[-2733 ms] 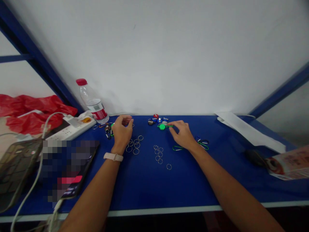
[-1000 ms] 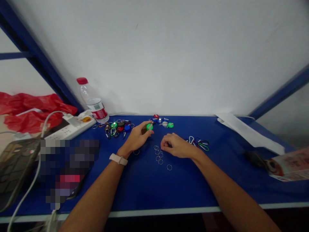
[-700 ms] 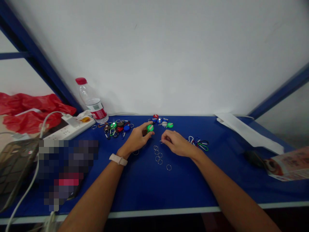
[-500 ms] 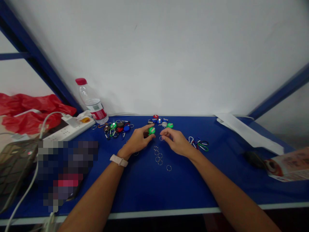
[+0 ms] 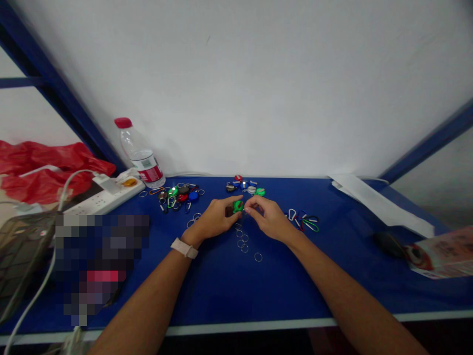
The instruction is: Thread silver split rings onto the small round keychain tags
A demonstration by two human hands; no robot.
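Note:
My left hand [image 5: 214, 217] grips a round green retractable reel [image 5: 238, 207] between thumb and fingers. Close on its right, my right hand [image 5: 272, 218] pinches a small metal key ring [image 5: 244, 213], mostly covered by the fingertips. Whether ring and reel touch, I cannot tell. Below the hands, several loose key rings [image 5: 243, 238] lie in a line, with one ring [image 5: 258, 257] apart. Behind the hands sits a group of reels in red, blue, white, black and green [image 5: 260, 192]. Coloured carabiners [image 5: 309, 223] lie right of my right hand.
A pile of reels with clips [image 5: 183, 191] lies at the back left. Beside it stand a plastic bottle [image 5: 148, 167] and a white power strip [image 5: 99, 202]. White paper [image 5: 384, 207] and a printed packet [image 5: 443, 254] occupy the right side of the blue table [image 5: 221, 296].
My left hand has brought the green reel slightly down and right, close against my right fingertips. The ring in my right hand is now harder to see.

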